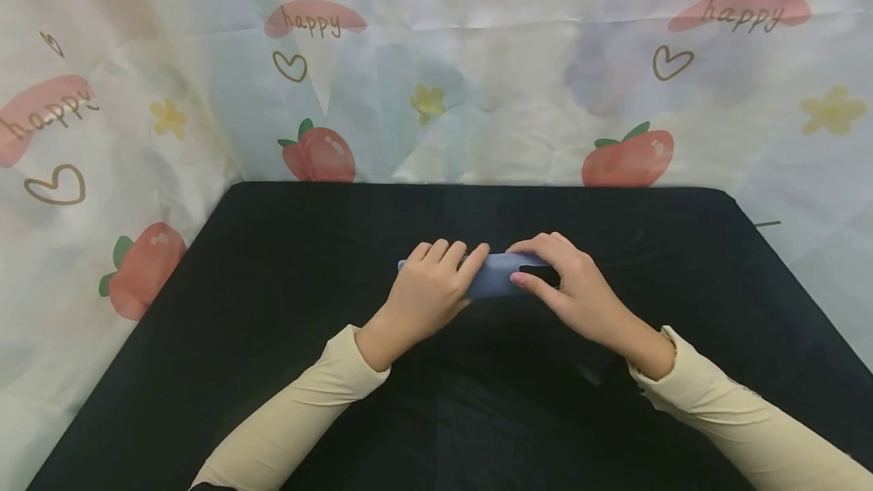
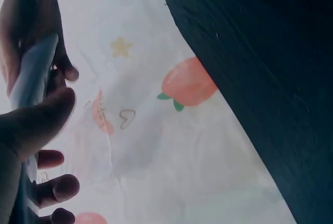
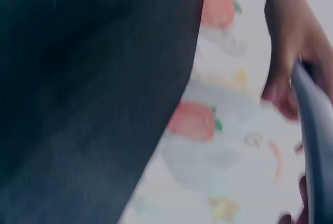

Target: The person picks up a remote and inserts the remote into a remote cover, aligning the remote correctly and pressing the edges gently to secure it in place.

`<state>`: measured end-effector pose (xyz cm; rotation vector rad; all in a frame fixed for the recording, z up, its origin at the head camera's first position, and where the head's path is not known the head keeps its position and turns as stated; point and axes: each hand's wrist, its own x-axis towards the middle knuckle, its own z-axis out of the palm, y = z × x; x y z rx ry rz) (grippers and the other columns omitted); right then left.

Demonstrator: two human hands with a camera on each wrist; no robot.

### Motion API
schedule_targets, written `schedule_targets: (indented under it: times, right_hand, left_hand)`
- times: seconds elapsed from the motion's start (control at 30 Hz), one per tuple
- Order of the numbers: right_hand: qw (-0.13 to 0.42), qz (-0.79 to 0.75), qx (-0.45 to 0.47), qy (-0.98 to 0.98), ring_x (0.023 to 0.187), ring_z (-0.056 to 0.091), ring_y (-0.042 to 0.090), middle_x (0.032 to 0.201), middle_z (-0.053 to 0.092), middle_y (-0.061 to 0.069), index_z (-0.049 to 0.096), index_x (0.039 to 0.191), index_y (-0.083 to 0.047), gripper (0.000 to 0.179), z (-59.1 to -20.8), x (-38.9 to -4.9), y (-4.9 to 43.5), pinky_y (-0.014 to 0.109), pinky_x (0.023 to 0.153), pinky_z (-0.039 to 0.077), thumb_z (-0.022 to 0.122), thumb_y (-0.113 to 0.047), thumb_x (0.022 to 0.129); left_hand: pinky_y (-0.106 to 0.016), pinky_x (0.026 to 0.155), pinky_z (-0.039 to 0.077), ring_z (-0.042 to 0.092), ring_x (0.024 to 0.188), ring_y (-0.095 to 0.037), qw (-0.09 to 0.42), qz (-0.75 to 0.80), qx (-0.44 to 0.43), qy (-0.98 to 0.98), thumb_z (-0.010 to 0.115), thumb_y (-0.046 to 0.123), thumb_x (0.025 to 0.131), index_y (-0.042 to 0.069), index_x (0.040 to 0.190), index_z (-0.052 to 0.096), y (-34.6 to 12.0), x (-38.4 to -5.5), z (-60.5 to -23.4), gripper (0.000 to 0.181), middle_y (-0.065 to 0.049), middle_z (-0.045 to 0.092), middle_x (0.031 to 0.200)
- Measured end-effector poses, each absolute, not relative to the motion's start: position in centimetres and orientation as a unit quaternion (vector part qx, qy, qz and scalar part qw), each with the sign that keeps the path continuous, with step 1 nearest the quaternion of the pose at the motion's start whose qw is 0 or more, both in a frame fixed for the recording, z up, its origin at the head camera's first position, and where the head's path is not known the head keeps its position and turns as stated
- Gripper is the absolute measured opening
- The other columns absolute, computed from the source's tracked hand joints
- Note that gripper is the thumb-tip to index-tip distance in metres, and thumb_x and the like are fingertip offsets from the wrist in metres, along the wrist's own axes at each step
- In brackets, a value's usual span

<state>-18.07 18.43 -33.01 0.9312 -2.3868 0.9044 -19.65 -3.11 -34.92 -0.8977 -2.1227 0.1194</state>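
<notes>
A slim blue phone case (image 1: 496,276) is held above the black table between both hands. Near its right end is a black patch (image 1: 548,274); whether a phone sits inside, I cannot tell. My left hand (image 1: 431,283) grips the left part, its fingers over the top edge, hiding much of it. My right hand (image 1: 580,290) pinches the right end, thumb in front by the black patch and fingers along the upper edge. In the left wrist view the case (image 2: 34,76) appears edge-on, with thumb and fingertips on opposite sides. The right wrist view shows its long edge (image 3: 315,141), blurred.
A black cloth (image 1: 273,248) covers the table, slightly wrinkled in front of the hands. Behind and at the sides hangs a pale curtain (image 1: 505,112) printed with red fruit, hearts, yellow flowers and "happy". Cream sleeves (image 1: 293,415) cover both forearms.
</notes>
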Motion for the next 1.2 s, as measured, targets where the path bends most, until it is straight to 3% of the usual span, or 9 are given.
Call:
schedule_targets:
  times: [0.13,0.2,0.27,0.37,0.5,0.63,0.87,1.0,1.2]
  right_hand:
    - [0.209,0.218,0.377,-0.876,0.098,0.050,0.016,0.108,0.063,0.002,0.062,0.118,-0.010,0.047,-32.4,-18.1,19.5,0.036,0.081,0.042,0.068,-0.041,0.083]
    - [0.242,0.169,0.405,-0.865,0.099,0.053,0.021,0.107,0.064,0.005,0.062,0.120,-0.010,0.059,-32.2,-18.2,19.8,0.042,0.083,0.042,0.058,-0.056,0.084]
    - [0.279,0.145,0.433,-0.845,0.098,0.057,0.024,0.105,0.067,0.006,0.062,0.122,-0.009,0.065,-32.0,-18.3,20.0,0.045,0.083,0.041,0.047,-0.061,0.086]
    - [0.318,0.152,0.465,-0.812,0.094,0.062,0.024,0.105,0.070,0.009,0.062,0.123,-0.007,0.057,-32.0,-18.6,20.3,0.041,0.084,0.042,0.045,-0.052,0.092]
    - [0.323,0.184,0.494,-0.786,0.096,0.063,0.022,0.111,0.068,0.011,0.063,0.122,-0.006,0.049,-32.0,-18.9,20.6,0.033,0.088,0.040,0.050,-0.044,0.093]
    - [0.350,0.169,0.510,-0.767,0.095,0.063,0.024,0.112,0.068,0.013,0.065,0.118,-0.003,0.047,-32.2,-19.5,21.1,0.034,0.090,0.041,0.052,-0.041,0.094]
    - [0.419,0.100,0.504,-0.749,0.078,0.061,0.028,0.101,0.067,0.018,0.064,0.111,0.005,0.051,-33.3,-20.5,22.6,0.037,0.070,0.049,0.048,-0.041,0.095]
    - [0.405,0.049,0.515,-0.754,0.073,0.059,0.027,0.095,0.062,0.017,0.061,0.112,0.003,0.049,-33.7,-20.5,22.8,0.037,0.062,0.052,0.041,-0.039,0.098]
    - [0.362,0.059,0.472,-0.802,0.074,0.056,0.029,0.099,0.058,0.019,0.058,0.115,0.003,0.051,-33.6,-21.1,23.3,0.041,0.066,0.050,0.036,-0.039,0.098]
  left_hand:
    - [-0.029,0.069,0.050,0.063,0.080,-0.019,0.374,0.042,-0.346,-0.860,0.081,0.044,0.067,0.018,0.119,0.061,-3.7,-19.7,-34.8,0.062,-0.003,0.067,0.094]
    - [-0.030,0.068,0.051,0.063,0.080,-0.019,0.364,0.037,-0.344,-0.865,0.081,0.044,0.067,0.018,0.119,0.060,-3.9,-19.7,-34.8,0.062,-0.003,0.066,0.094]
    - [-0.030,0.068,0.051,0.063,0.079,-0.019,0.363,0.034,-0.344,-0.865,0.081,0.044,0.067,0.018,0.119,0.060,-3.9,-19.6,-34.8,0.062,-0.004,0.066,0.094]
    - [-0.029,0.067,0.052,0.064,0.077,-0.018,0.372,0.030,-0.347,-0.861,0.080,0.044,0.069,0.017,0.119,0.061,-3.7,-19.5,-34.8,0.060,-0.003,0.067,0.092]
    - [-0.026,0.066,0.052,0.064,0.075,-0.016,0.388,0.017,-0.351,-0.852,0.078,0.045,0.071,0.017,0.118,0.063,-3.4,-19.3,-35.0,0.057,-0.002,0.067,0.090]
    - [-0.025,0.067,0.050,0.063,0.075,-0.015,0.411,0.020,-0.355,-0.840,0.076,0.045,0.072,0.018,0.122,0.062,-3.7,-19.7,-35.1,0.059,0.000,0.066,0.089]
    - [-0.037,0.087,0.047,0.063,0.091,-0.017,0.433,0.034,-0.344,-0.832,0.079,0.044,0.071,0.018,0.124,0.061,-5.6,-21.2,-35.1,0.061,-0.001,0.066,0.101]
    - [-0.040,0.093,0.045,0.063,0.094,-0.017,0.419,0.015,-0.351,-0.837,0.079,0.041,0.071,0.016,0.127,0.058,-6.0,-21.4,-35.4,0.064,-0.002,0.065,0.104]
    - [-0.041,0.096,0.045,0.063,0.099,-0.018,0.398,-0.023,-0.362,-0.843,0.081,0.032,0.072,0.011,0.120,0.056,-5.8,-22.0,-35.5,0.058,-0.005,0.064,0.111]
